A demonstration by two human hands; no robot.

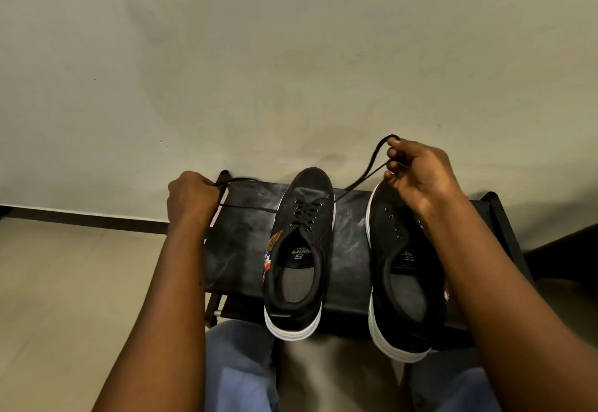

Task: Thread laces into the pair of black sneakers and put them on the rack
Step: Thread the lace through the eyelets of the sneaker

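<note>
Fingers of the left hand (191,196) are curling tight around one end of a black lace (249,207), while the fingers of the right hand (417,173) are pinching the other end, which is looping up over the knuckles. Both ends are running taut out of the left shoe (299,249), a black sneaker with a white sole, which is standing upright on the black top of a low rack (241,249). Its lace is already crossing through the lower eyelets, and the top pair of eyelets is showing bare. Just to its right, the second shoe (398,282) is standing on the same rack top with its eyelets unlaced; the right wrist is hovering over its toe. Both toes are pointing away from the person, toward a pale wall (291,55). Knees in light blue trousers (239,369) are sitting just below the rack's near edge.
</note>
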